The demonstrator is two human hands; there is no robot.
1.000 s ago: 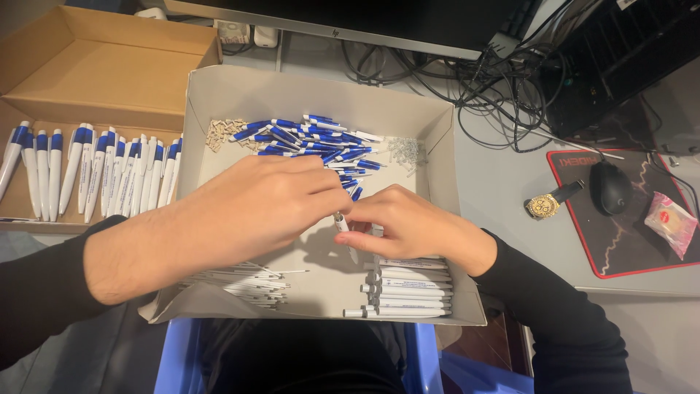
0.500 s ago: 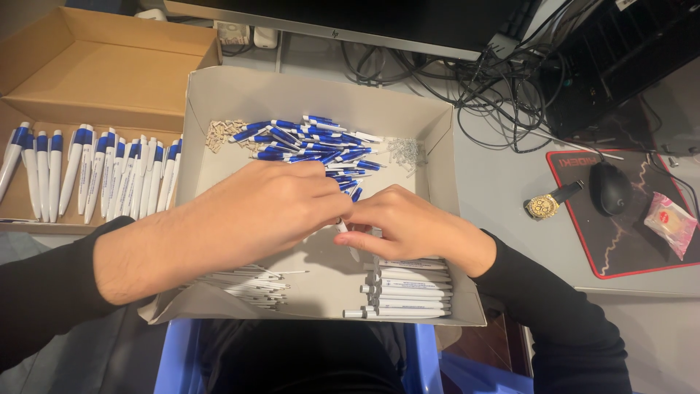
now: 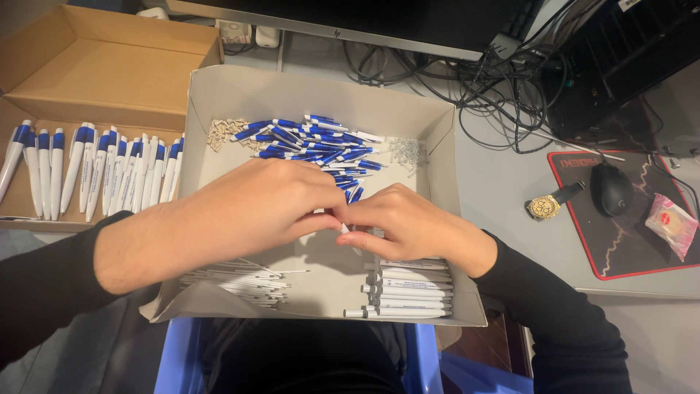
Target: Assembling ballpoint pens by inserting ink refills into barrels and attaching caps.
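My left hand (image 3: pixel 251 211) and my right hand (image 3: pixel 408 222) meet over the middle of a shallow grey cardboard tray (image 3: pixel 219 95). Together their fingertips pinch a small white pen part (image 3: pixel 344 228); most of it is hidden by the fingers. Behind the hands lies a pile of blue pen parts (image 3: pixel 313 146). White pen barrels (image 3: pixel 408 288) are stacked at the tray's front right, under my right wrist. Thin white refills (image 3: pixel 233 277) lie at the front left. Small beige bits (image 3: pixel 222 133) sit at the back left and tiny springs (image 3: pixel 407 152) at the back right.
A brown cardboard box (image 3: pixel 95 66) on the left holds a row of finished white-and-blue pens (image 3: pixel 95 175). To the right are a gold watch (image 3: pixel 547 206), a black mouse (image 3: pixel 611 188) on a red-edged pad (image 3: pixel 642 252), and a pink packet (image 3: pixel 672 225). Cables (image 3: pixel 503 87) tangle behind.
Both hands stay pressed together over the tray, with only slight finger shifts around the small part. Nothing else has moved.
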